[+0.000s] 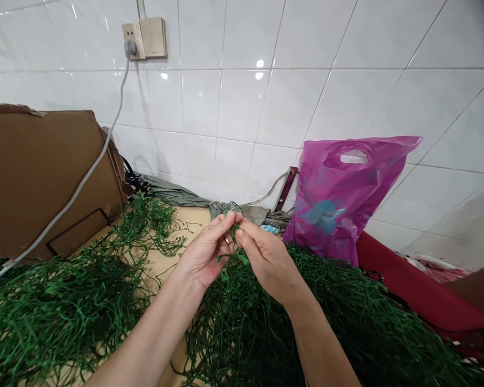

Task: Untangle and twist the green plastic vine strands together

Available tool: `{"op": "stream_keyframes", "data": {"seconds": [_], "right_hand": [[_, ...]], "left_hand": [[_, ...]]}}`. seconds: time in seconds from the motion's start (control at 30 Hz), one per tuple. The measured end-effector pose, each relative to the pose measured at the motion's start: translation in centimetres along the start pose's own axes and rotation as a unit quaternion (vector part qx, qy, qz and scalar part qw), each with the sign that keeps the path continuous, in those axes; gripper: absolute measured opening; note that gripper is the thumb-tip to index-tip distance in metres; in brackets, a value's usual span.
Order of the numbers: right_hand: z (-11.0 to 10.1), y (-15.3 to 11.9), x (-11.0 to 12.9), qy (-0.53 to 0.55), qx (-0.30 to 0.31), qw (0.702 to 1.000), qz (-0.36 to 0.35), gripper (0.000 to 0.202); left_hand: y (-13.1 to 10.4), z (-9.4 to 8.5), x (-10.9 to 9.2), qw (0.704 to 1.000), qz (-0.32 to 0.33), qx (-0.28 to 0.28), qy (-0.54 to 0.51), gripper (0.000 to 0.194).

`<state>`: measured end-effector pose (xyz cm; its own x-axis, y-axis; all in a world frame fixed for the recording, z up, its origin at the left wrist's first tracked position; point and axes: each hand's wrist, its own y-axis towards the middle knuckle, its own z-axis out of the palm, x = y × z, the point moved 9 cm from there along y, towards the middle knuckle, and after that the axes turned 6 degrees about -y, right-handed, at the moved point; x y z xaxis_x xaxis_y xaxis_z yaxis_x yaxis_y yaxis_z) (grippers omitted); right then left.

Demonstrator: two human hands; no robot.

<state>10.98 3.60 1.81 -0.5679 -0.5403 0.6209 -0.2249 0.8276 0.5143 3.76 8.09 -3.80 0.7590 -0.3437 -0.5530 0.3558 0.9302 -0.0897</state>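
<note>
Thin green artificial plant stems (234, 232) are pinched between my two hands, which meet near the middle of the view. My left hand (210, 247) has its thumb and fingers closed on the stems, with a gold ring on one finger. From the other side, my right hand (262, 255) pinches the same stems with thumb and forefinger. Below and right of the hands spreads a large heap of dark green stems (258, 328). Another heap of green stems (72, 301) lies to the left. The exact point where the fingers grip is partly hidden.
A cardboard box (44, 177) stands at the left, with a grey cable (91, 172) running across it from a wall socket (133, 40). A purple plastic bag (339, 199) leans on the tiled wall (242, 102). Something red (411, 285) lies at the right.
</note>
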Motion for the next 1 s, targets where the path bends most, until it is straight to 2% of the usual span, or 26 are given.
{"op": "stream_keyframes", "data": {"seconds": [0.1,0.2,0.3,0.4,0.53,0.63,0.7,0.77,0.83,0.9,1.0], "right_hand": [[-0.7,0.0,0.3,0.07,0.008,0.997,-0.036,0.029],[-1.1,-0.2,-0.2,0.12,0.007,0.992,-0.036,0.032],[-0.8,-0.3,-1.0,0.171,0.015,0.985,-0.001,0.034],[-0.5,-0.4,-1.9,0.196,0.017,0.979,0.052,0.034],[-1.2,-0.6,-2.0,0.121,0.022,0.989,0.081,0.031],[-2.2,-0.8,-1.7,0.034,0.032,0.995,0.083,0.034],[-2.5,-1.1,-1.5,0.028,0.051,0.995,0.081,0.034],[-2.3,-1.3,-1.2,0.106,0.063,0.99,0.071,0.036],[-1.8,-1.3,-0.7,0.242,0.063,0.967,0.053,0.039],[-1.4,-1.2,-0.1,0.366,0.048,0.929,0.029,0.043],[-1.9,-1.1,1.0,0.501,-0.012,0.864,-0.045,0.049]], "left_hand": [[-0.7,0.8,0.2,0.999,-0.008,-0.016,-0.048,0.008],[-1.2,1.2,0.4,0.997,-0.012,-0.026,-0.068,0.008],[-1.3,1.8,-0.1,1.0,0.009,0.02,-0.006,0.018],[-1.3,2.2,-1.2,0.991,0.074,0.073,0.089,0.032],[-1.7,3.1,-1.8,0.947,0.111,0.148,0.263,0.031],[-2.0,3.2,-2.4,0.9,0.116,0.154,0.391,0.016],[-2.3,3.3,-2.5,0.885,0.107,0.169,0.421,0.015],[-2.7,3.7,-1.9,0.904,0.069,0.209,0.367,0.02],[-3.3,4.2,-0.7,0.938,0.007,0.255,0.235,0.022],[-4.0,5.1,0.6,0.948,-0.052,0.299,0.092,0.024],[-4.1,5.7,0.8,0.945,-0.057,0.309,-0.096,0.033]]}}
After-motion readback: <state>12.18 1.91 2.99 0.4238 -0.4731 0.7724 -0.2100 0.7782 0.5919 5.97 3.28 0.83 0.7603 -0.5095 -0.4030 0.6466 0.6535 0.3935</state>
